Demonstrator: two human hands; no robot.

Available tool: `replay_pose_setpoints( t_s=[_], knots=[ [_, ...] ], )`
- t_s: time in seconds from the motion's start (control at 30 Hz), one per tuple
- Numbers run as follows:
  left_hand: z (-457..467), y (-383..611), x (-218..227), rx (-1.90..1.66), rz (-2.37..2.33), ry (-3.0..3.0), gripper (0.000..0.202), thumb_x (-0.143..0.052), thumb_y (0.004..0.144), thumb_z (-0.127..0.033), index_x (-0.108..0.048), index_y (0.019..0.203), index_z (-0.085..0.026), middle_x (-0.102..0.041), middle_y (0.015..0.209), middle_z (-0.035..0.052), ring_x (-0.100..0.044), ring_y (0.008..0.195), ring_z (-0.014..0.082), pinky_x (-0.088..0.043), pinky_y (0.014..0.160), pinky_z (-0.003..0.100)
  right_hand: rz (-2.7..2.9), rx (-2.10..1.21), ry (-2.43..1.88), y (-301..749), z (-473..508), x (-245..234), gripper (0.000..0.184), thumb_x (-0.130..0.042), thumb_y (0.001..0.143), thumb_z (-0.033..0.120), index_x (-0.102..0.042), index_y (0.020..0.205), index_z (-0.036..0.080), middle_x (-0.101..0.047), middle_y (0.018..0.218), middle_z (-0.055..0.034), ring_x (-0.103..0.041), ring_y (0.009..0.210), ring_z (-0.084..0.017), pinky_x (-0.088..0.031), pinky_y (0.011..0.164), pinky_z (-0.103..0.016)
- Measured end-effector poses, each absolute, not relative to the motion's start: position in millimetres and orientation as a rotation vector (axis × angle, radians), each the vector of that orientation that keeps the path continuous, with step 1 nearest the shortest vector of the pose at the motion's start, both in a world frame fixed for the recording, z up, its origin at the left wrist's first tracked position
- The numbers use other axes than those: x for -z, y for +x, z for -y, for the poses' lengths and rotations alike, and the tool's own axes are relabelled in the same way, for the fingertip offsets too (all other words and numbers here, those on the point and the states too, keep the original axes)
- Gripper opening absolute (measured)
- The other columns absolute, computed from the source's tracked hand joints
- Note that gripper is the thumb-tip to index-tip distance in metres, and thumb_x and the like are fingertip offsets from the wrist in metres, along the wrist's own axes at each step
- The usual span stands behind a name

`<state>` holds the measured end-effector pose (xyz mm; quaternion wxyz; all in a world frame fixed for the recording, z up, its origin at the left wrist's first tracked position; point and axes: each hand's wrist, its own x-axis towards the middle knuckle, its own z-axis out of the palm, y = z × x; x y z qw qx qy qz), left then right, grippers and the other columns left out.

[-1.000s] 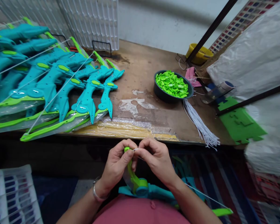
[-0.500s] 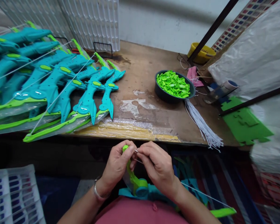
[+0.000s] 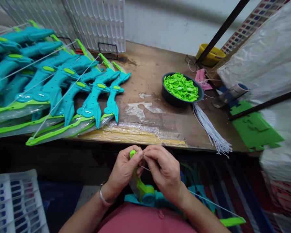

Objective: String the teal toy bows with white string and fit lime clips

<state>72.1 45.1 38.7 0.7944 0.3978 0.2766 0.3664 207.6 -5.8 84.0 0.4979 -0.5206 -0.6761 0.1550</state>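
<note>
A toy bow with green limbs and a teal grip lies across my lap, one limb pointing up. My left hand is closed around the tip of that green limb. My right hand pinches the white bowstring right against the limb tip; the string runs off to the bow's other green end at the lower right. Both hands touch each other just below the table's front edge.
On the worn wooden table, a pile of finished teal and green bows fills the left. A dark bowl of small green parts and a bundle of white strings lie right. White trays stand lower left.
My hands have shifted slightly, the right fingers working the string at the limb tip. The view has drifted a little; nothing on the table has moved.
</note>
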Motion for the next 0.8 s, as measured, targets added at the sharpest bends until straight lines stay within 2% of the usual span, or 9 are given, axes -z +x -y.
replay_pose_setpoints(
  t_s=[0.13,0.27,0.4,0.5,0.67,0.8],
  knots=[
    [-44.6,73.6,-38.3,-0.793,-0.648,0.794,0.033,-0.074,0.091,-0.042,-0.058,0.079,-0.016,-0.054,0.060,-0.0046,-0.047,0.042,0.0065,-0.043,0.042,0.018,1.551,-0.432,-1.351,208.2,6.3,-85.0,0.013,-0.060,0.097,0.007,-0.063,0.097,0.020,-0.066,0.087,-0.0005,-0.064,0.078,-0.011,-0.053,0.074,-0.023],
    [-46.3,72.6,-37.5,-0.773,-0.585,0.768,0.031,-0.072,0.093,-0.040,-0.057,0.079,-0.016,-0.052,0.060,-0.0051,-0.047,0.042,0.0060,-0.044,0.042,0.018,1.503,-0.503,-1.379,209.9,6.0,-85.3,0.013,-0.062,0.097,0.009,-0.062,0.092,0.021,-0.064,0.083,0.0021,-0.062,0.076,-0.010,-0.051,0.072,-0.022],
    [-49.9,70.7,-37.0,-0.747,-0.451,0.751,0.031,-0.070,0.094,-0.037,-0.056,0.077,-0.015,-0.051,0.062,-0.0045,-0.046,0.043,0.0056,-0.043,0.042,0.017,1.515,-0.427,-1.319,210.7,6.1,-81.8,0.014,-0.065,0.095,0.008,-0.063,0.088,0.020,-0.061,0.085,0.0002,-0.060,0.078,-0.011,-0.051,0.073,-0.024],
    [-51.1,71.4,-37.1,-0.740,-0.417,0.752,0.030,-0.068,0.095,-0.035,-0.056,0.077,-0.015,-0.051,0.064,-0.0040,-0.047,0.045,0.0055,-0.043,0.043,0.018,1.558,-0.325,-1.323,210.3,8.4,-77.3,0.014,-0.065,0.094,0.006,-0.067,0.093,0.020,-0.062,0.088,-0.0020,-0.062,0.080,-0.013,-0.053,0.072,-0.025],
    [-48.9,73.9,-34.7,-0.769,-0.400,0.746,0.030,-0.068,0.096,-0.034,-0.056,0.077,-0.015,-0.051,0.065,-0.0036,-0.047,0.045,0.0055,-0.044,0.044,0.017,1.670,-0.221,-1.320,209.1,11.7,-72.9,0.024,-0.059,0.095,0.002,-0.068,0.110,0.018,-0.067,0.097,-0.0074,-0.066,0.088,-0.016,-0.058,0.076,-0.028],
    [-45.7,74.7,-32.8,-0.780,-0.430,0.731,0.029,-0.068,0.095,-0.034,-0.056,0.077,-0.015,-0.050,0.065,-0.0039,-0.047,0.045,0.0056,-0.042,0.043,0.017,1.757,-0.064,-1.346,209.1,10.4,-72.5,0.019,-0.056,0.096,0.004,-0.066,0.106,0.016,-0.067,0.094,-0.0086,-0.064,0.085,-0.017,-0.058,0.073,-0.030]
  ],
)
